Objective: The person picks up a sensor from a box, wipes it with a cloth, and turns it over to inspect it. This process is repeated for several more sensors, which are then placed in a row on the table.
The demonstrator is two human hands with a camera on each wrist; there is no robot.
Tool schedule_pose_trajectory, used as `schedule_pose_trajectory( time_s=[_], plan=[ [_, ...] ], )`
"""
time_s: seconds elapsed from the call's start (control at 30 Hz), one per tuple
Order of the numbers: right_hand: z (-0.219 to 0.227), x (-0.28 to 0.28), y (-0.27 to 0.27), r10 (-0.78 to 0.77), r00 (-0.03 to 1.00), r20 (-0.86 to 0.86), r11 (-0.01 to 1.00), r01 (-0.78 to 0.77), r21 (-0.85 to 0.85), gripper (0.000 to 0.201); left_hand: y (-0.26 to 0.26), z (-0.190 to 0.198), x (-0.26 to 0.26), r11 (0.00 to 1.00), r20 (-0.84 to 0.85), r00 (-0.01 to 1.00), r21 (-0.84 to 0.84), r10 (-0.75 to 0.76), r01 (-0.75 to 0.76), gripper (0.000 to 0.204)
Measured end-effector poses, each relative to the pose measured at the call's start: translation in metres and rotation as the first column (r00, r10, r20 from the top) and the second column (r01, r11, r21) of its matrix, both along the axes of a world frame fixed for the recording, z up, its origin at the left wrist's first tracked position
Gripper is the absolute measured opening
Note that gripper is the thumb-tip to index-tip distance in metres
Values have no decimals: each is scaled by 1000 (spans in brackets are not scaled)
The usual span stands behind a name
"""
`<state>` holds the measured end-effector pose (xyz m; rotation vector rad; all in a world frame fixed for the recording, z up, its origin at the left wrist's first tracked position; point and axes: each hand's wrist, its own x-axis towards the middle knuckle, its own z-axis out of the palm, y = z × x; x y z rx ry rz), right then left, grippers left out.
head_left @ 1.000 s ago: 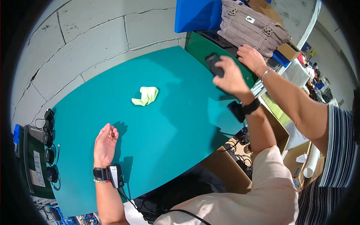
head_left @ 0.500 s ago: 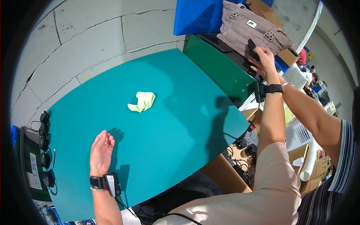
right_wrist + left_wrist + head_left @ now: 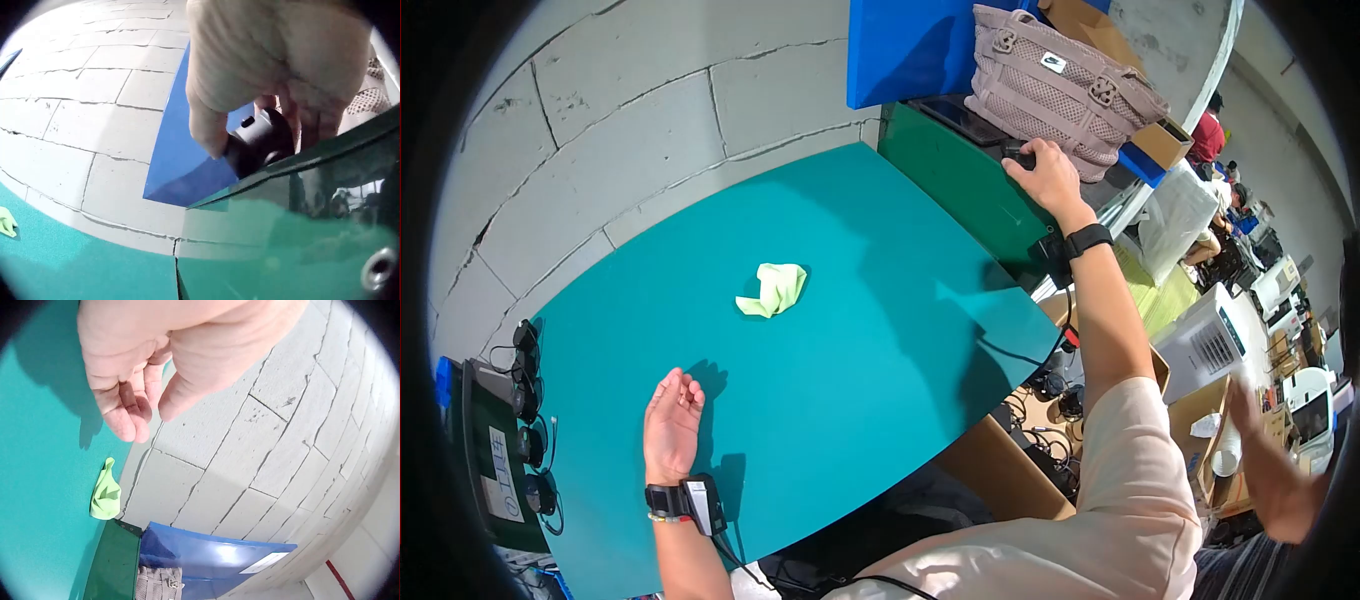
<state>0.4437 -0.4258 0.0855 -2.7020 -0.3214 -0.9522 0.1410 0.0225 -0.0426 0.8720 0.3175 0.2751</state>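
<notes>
My right hand [image 3: 1052, 185] grips a small black rounded object [image 3: 259, 140] with a little raised button on it. It is at the top edge of a green cabinet [image 3: 955, 180], in front of a pinkish-grey Nike bag [image 3: 1065, 85]. Fingers and thumb hide part of the object, and its exact kind cannot be told. Above the teal table [image 3: 840, 400], my left hand [image 3: 672, 425] is idle, palm turned inward and fingers loosely bent around nothing. Beyond its fingertips lies a crumpled light green cloth [image 3: 775, 290], also seen in the left wrist view.
A grey block wall [image 3: 650, 120] borders the far side. Several black corded devices [image 3: 528, 400] line the table's left edge beside a labelled dark box [image 3: 495, 460]. Cardboard boxes with cables [image 3: 1040, 450] stand below the right edge. Another person's blurred arm [image 3: 1270, 470] is at far right.
My right hand swung from over the table's right side up to the bag, then came down at the cabinet top with the black object. The other person's arm withdrew. My left hand stayed nearly still.
</notes>
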Motion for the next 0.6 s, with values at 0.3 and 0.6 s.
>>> schedule_pose_trajectory(
  time_s=[0.3,0.6],
  plan=[
    [6,23,-78,262,944,-198,800,-98,591,30,0,-1,1,999,-7,999,36,-31,31,17],
    [-15,18,-63,30,985,-172,993,-10,115,37,2,-4,0,1000,-11,1000,13,17,-17,18]
  ],
)
